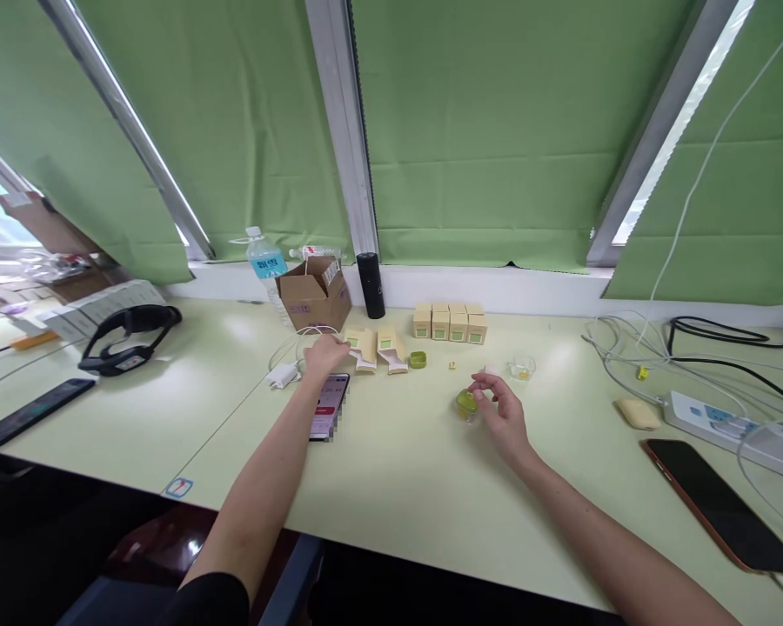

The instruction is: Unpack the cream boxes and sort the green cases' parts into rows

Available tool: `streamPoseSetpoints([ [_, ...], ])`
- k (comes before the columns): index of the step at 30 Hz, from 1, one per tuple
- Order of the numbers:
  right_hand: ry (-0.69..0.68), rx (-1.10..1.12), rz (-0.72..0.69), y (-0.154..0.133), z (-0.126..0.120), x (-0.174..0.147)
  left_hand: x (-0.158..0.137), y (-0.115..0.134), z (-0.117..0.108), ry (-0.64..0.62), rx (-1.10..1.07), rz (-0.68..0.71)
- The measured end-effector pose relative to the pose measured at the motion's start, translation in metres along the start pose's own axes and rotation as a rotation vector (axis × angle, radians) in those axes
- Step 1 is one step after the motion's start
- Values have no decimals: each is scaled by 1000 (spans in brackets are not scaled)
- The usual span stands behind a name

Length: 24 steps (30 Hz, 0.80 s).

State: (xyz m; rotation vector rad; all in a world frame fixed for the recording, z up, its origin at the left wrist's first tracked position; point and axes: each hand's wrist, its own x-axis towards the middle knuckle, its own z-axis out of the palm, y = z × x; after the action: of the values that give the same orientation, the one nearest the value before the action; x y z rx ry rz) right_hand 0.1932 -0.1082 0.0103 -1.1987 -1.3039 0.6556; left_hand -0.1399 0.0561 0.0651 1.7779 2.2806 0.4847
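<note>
Forearms (pixel 580 522), right hand (pixel 504 419) pinching green container (pixel 465 404), left hand (pixel 326 355) beside carton (pixel 364 348)

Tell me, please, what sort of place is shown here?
Probably a shared office or light workroom by windows: green blinds hang behind a long table, which bears a power strip and a row of small boxes.
</note>
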Motion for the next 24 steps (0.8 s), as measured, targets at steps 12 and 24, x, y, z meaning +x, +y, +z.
streamPoseSetpoints([
  [12,1,-10,-14,3,-1,0,8,9,22,-52,106,63],
  [24,160,-52,-10,5,-9,9,-41,39,-11,326,-3,311],
])
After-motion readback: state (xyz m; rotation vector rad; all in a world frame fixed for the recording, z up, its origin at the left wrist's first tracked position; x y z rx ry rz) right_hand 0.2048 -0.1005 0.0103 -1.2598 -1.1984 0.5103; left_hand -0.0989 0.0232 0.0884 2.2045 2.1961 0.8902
